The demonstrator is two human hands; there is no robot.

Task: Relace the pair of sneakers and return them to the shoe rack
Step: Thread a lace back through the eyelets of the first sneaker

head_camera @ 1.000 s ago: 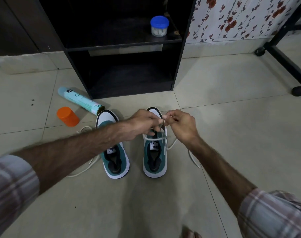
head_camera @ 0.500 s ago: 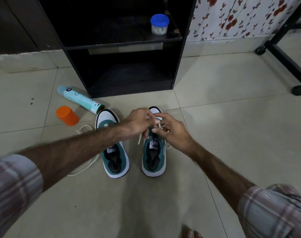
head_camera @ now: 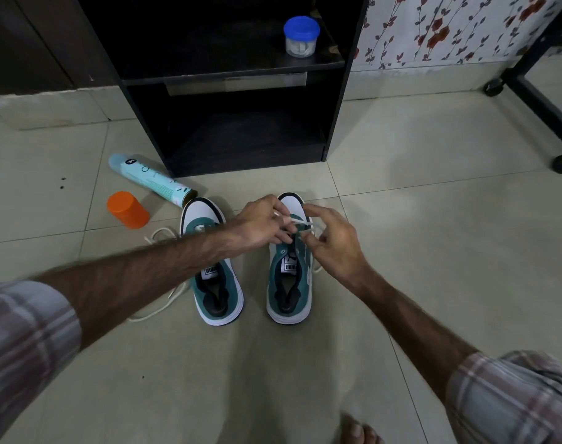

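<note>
Two teal-and-white sneakers stand side by side on the tiled floor, toes toward a black shoe rack (head_camera: 334, 123). Both my hands work over the front of the right sneaker (head_camera: 291, 283). My left hand (head_camera: 262, 224) and my right hand (head_camera: 332, 241) each pinch the white lace (head_camera: 303, 223) stretched between them above the eyelets. The left sneaker (head_camera: 215, 290) has no lace in its eyelets; my left forearm crosses its toe. A loose white lace (head_camera: 158, 310) trails on the floor to its left.
A light blue spray can (head_camera: 151, 180) lies on the floor by the rack's left corner, an orange cap (head_camera: 127, 209) beside it. A blue-lidded jar (head_camera: 300, 36) sits on the rack's upper shelf. A black wheeled frame (head_camera: 536, 100) stands at the right. My bare toes (head_camera: 359, 432) show at the bottom.
My hands first closed together over the right sneaker's front, then parted a little, pulling the lace across between them. The sneakers have not moved.
</note>
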